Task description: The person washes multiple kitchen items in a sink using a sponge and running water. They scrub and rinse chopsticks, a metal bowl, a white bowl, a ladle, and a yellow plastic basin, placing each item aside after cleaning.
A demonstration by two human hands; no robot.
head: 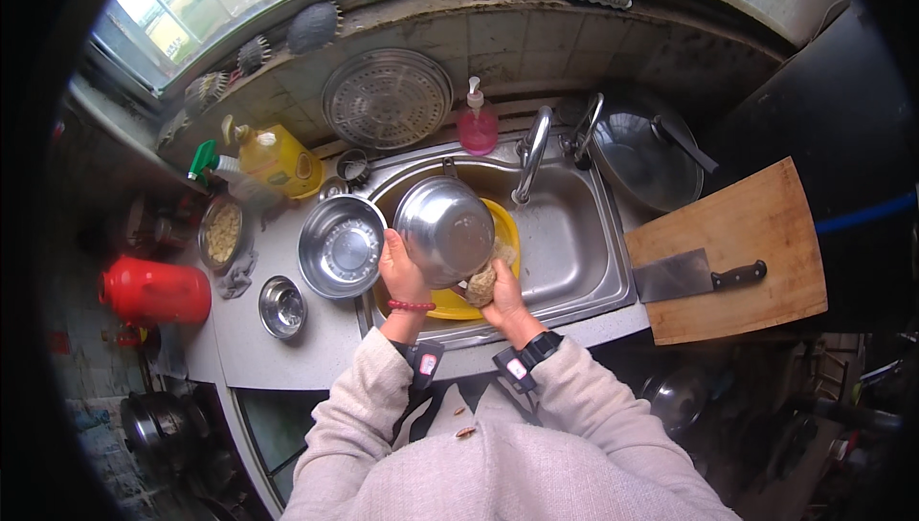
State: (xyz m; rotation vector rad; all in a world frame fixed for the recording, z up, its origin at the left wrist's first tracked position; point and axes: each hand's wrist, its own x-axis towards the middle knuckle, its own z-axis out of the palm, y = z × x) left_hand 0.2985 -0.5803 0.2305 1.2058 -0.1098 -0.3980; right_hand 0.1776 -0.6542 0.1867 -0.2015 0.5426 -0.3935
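Over the left part of the sink, my left hand (402,266) holds a tilted stainless steel bowl (449,227) by its side, the outside of its base facing up. My right hand (506,295) is closed on a tan, loofah-like scrubber (481,285) at the bowl's lower right edge. Beneath the bowl, a yellow basin (511,223) stands in the sink and is partly hidden. Left of my left hand, another stainless steel bowl (342,246) sits upright on the counter beside the sink's edge. A smaller metal bowl (282,307) stands farther left.
A cleaver (675,275) lies on a wooden cutting board (761,234) at right. The faucet (533,155) rises behind the sink (567,234), near a pink soap bottle (477,126). Left are a yellow jug (276,162), a red thermos (158,291) and a bowl of pale food pieces (222,234).
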